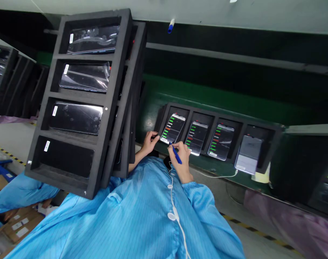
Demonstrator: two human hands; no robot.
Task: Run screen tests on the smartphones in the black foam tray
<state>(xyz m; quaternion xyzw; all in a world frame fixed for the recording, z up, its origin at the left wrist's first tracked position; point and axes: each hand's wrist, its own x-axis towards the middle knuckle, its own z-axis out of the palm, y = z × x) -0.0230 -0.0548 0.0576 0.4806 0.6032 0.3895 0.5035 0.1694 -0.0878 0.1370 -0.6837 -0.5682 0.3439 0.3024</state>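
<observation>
My right hand [181,158] is closed round a blue pen [176,154], its tip at the lower edge of the leftmost phone [173,128]. That phone's lit screen shows green, white and orange lines of text. My left hand [150,141] rests its fingers at the corner of the same phone and the black foam tray [241,117]. Two more phones with coloured text, a middle one [196,136] and another [221,141], sit in the neighbouring slots. In the right-hand slot lies a phone [249,154] with a pale grey screen.
At left, a tall stack of black foam trays [110,84] holds phones under film. Further trays [2,75] stand at far left. A pen cap [171,26] sticks out from the shelf edge above. A white cable [218,176] hangs along the bench front. Another person's blue sleeve [23,194] shows lower left.
</observation>
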